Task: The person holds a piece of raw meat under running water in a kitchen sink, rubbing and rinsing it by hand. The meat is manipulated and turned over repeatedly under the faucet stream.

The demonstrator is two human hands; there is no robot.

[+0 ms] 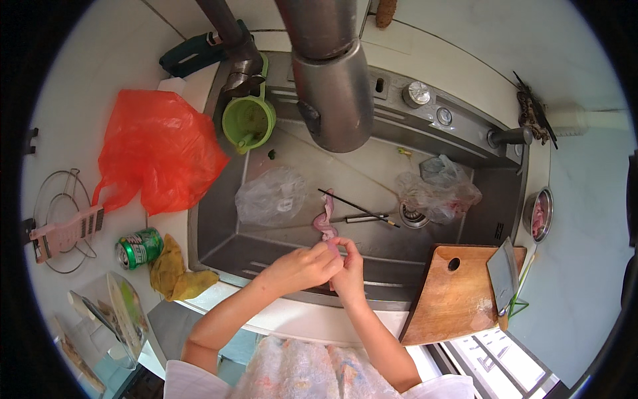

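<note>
My left hand and my right hand meet over the near wall of the sink. Both pinch the near end of a long, wavy strip of pinkish raw meat or intestine, whose far part hangs down into the basin. Just right of the strip, a thin dark stick like a chopstick lies across a short metal rod in the sink. My fingers hide the end of the strip.
Crumpled clear plastic bags lie in the sink, one beside the drain. Overhead hangs a large faucet. A green strainer is at the back left corner. At right, a cleaver rests on a wooden cutting board.
</note>
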